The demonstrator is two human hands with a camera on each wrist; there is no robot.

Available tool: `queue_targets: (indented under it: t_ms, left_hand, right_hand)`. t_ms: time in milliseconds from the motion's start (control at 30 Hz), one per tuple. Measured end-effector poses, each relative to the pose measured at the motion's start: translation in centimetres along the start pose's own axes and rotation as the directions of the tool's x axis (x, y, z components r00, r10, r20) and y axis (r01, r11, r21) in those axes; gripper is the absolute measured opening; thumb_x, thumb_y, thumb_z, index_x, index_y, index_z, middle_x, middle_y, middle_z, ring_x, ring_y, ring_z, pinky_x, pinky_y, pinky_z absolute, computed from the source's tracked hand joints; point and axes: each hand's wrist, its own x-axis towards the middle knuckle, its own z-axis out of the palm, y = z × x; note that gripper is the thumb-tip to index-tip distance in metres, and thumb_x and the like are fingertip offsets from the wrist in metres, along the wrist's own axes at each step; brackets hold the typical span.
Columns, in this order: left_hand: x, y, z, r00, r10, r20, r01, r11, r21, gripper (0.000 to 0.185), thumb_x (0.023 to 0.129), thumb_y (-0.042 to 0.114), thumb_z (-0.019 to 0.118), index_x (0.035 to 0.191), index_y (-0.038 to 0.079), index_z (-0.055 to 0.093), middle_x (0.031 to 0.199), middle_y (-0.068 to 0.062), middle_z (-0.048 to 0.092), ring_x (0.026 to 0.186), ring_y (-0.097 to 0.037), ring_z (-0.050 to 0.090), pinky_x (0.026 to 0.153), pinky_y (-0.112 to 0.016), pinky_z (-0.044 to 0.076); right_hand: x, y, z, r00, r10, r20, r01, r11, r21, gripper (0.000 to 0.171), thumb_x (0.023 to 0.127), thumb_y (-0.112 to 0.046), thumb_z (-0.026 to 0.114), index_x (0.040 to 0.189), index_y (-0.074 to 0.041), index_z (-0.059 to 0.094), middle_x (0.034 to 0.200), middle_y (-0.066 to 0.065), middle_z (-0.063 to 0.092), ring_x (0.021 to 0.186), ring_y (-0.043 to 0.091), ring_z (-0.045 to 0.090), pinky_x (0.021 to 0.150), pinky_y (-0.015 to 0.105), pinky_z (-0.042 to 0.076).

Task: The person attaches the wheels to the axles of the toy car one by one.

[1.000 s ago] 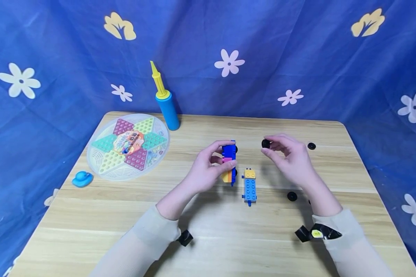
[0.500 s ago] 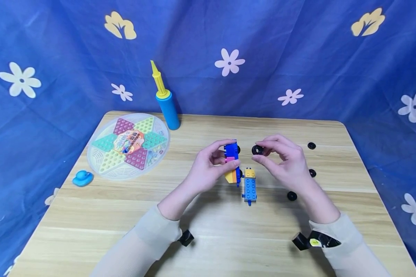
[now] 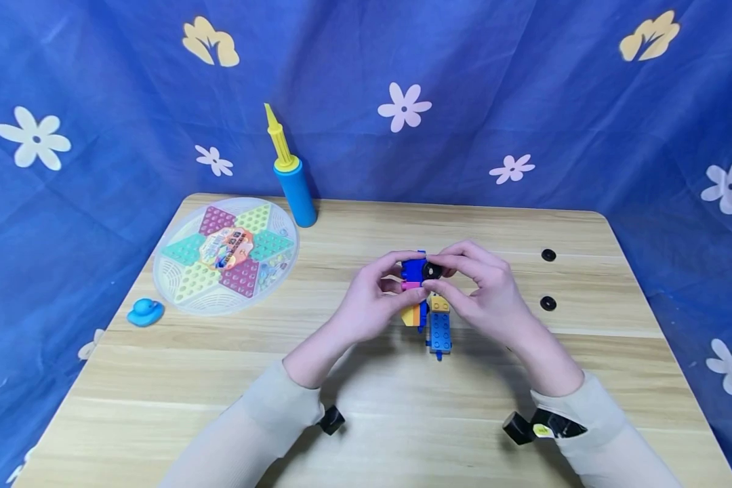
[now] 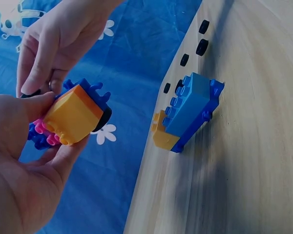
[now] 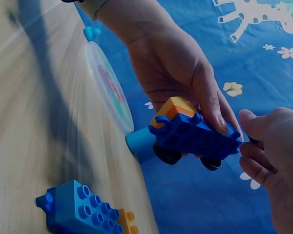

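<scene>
My left hand (image 3: 369, 298) holds a building-block toy car (image 5: 200, 136) above the table, thumb on one side and fingers on the other. The car has a dark blue base with orange, yellow and pink blocks on it. Two black wheels (image 5: 167, 155) show along one side of the base in the right wrist view. My right hand (image 3: 488, 288) pinches a loose black wheel (image 3: 432, 271) right at the base's other side, near one end. Below the hands, a second block car (image 3: 440, 332), light blue with a yellow block, stands wheelless on the table.
Black wheels (image 3: 548, 255) lie on the table (image 3: 402, 420) at the right; more show in the left wrist view (image 4: 202, 47). At the left are a round Chinese checkers board (image 3: 265, 288), a blue-yellow hand pump (image 3: 296, 196) and a small blue duck-shaped toy (image 3: 145, 312).
My right hand has moved left with the wheel, bringing it from apart to right at the car's side. My left hand has shifted slightly right with the car.
</scene>
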Motion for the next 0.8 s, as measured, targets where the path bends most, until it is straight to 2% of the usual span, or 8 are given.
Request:
queue_targets:
  t_ms: [267,500,800]
  left_hand:
    - [-0.1,0.2,0.2,1.000,0.027,-0.004,-0.026,0.999,0.046,0.048,0.096,0.011,0.081,0.140,0.023,0.067,0.122,-0.005,0.069,0.093,-0.024,0.070,0.082,-0.037,0.062]
    - [-0.1,0.0,0.6,1.000,0.017,-0.013,-0.016,0.998,0.067,0.050,0.094,0.010,0.083,0.139,0.024,0.067,0.119,-0.005,0.070,0.091,-0.024,0.069,0.079,-0.036,0.062]
    - [-0.2,0.1,1.0,0.999,0.026,-0.031,-0.023,0.995,0.099,0.049,0.093,0.012,0.084,0.138,0.024,0.069,0.118,-0.003,0.071,0.088,-0.022,0.070,0.077,-0.036,0.062]
  right_hand:
    - [-0.1,0.3,0.5,1.000,-0.015,-0.013,0.015,1.000,-0.025,0.035,0.080,0.007,0.089,0.113,0.003,0.079,0.097,0.005,0.072,0.086,0.020,0.070,0.083,0.022,0.056]
    - [-0.3,0.5,0.9,0.998,-0.027,-0.050,0.025,0.999,-0.038,0.032,0.076,0.010,0.091,0.105,0.003,0.081,0.089,0.006,0.074,0.078,0.020,0.071,0.077,0.020,0.056]
    - [-0.4,0.1,0.9,0.998,0.029,-0.064,-0.033,0.998,-0.057,0.030,0.073,0.008,0.094,0.100,0.004,0.082,0.087,0.008,0.077,0.076,0.022,0.075,0.075,0.017,0.058]
